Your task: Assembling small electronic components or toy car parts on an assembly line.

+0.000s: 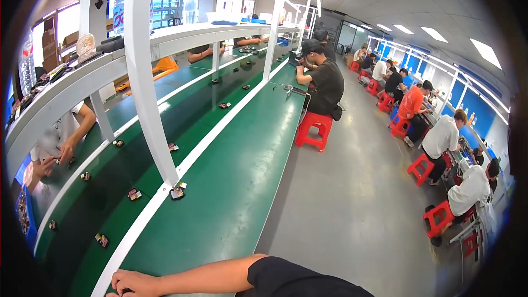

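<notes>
My right hand (135, 284) is at the lower left, over the white rail at the edge of the green workbench (220, 187). Its fingers are curled down and pressed together around something dark that is mostly hidden. My bare forearm and black sleeve stretch in from the lower right. My left hand is out of the picture. Nearest to my hand, a small electronic part (102, 240) lies on the dark green conveyor belt (110, 212). Another small part (134, 193) sits farther along the belt. A small dark part with a pale label (177, 191) rests on the bench by the post.
A white post (146, 77) rises from the rail and holds a shelf (181, 36) with bottles. Across the belt, a co-worker's hands (69, 148) handle something small. A person in dark clothes (325, 80) sits on a red stool (314, 131). More people sit along the right.
</notes>
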Demonstrator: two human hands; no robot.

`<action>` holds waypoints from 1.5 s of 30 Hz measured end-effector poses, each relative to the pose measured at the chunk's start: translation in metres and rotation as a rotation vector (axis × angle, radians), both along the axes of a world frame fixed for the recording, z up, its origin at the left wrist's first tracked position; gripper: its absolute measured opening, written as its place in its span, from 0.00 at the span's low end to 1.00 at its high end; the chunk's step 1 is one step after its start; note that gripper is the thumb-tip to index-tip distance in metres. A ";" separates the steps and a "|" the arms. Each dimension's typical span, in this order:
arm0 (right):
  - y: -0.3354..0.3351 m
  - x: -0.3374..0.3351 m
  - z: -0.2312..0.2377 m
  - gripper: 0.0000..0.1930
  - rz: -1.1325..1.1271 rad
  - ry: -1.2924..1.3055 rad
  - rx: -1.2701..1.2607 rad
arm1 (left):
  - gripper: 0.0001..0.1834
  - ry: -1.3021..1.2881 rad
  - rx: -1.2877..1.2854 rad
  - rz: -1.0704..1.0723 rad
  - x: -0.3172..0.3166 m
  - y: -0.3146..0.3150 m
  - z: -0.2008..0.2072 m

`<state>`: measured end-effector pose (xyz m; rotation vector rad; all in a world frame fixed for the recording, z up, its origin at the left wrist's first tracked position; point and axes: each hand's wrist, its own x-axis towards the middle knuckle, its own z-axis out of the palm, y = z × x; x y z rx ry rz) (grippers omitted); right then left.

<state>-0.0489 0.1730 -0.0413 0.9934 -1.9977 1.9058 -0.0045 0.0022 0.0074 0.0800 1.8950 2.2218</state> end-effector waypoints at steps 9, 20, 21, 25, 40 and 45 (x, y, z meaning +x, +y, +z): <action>-0.001 0.007 -0.003 0.05 0.003 -0.025 0.027 | 0.13 0.048 -0.028 -0.008 0.004 -0.005 -0.011; 0.011 0.013 0.005 0.04 -0.017 0.004 0.101 | 0.15 0.049 -0.036 0.028 0.010 0.016 -0.001; 0.007 0.012 0.005 0.05 0.001 0.070 0.120 | 0.16 0.063 -0.022 0.026 0.011 0.012 -0.002; 0.014 0.014 0.030 0.08 -0.126 0.187 0.160 | 0.15 0.051 0.060 0.084 -0.004 0.005 -0.015; 0.006 0.029 0.039 0.09 -0.181 0.230 0.338 | 0.11 -0.003 0.238 -0.094 0.003 -0.015 -0.025; 0.012 0.028 0.034 0.10 -0.203 0.162 0.320 | 0.12 -0.023 0.255 -0.110 -0.004 -0.005 -0.028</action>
